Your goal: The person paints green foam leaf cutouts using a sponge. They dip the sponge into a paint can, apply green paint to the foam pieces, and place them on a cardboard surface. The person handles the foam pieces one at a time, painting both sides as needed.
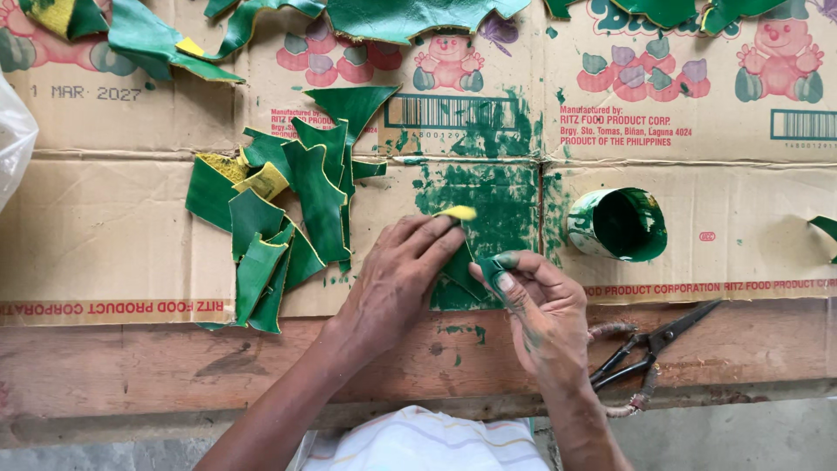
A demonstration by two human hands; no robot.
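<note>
My left hand (399,272) presses flat on a small green piece with a yellow tip (459,213), holding it down on the paint-stained cardboard (105,227). My right hand (539,301) pinches a small green-stained dauber (491,269) between thumb and fingers, touching the piece's right edge. Its fingers are smeared with green. To the left lies a pile of green-painted pieces (279,218), some with yellow undersides showing.
A cut can of green paint (617,224) lies on its side to the right of my hands. Black scissors with wrapped handles (649,353) rest on the wooden bench edge (174,362). More green pieces (410,17) line the top edge. A white plastic bag (13,139) sits far left.
</note>
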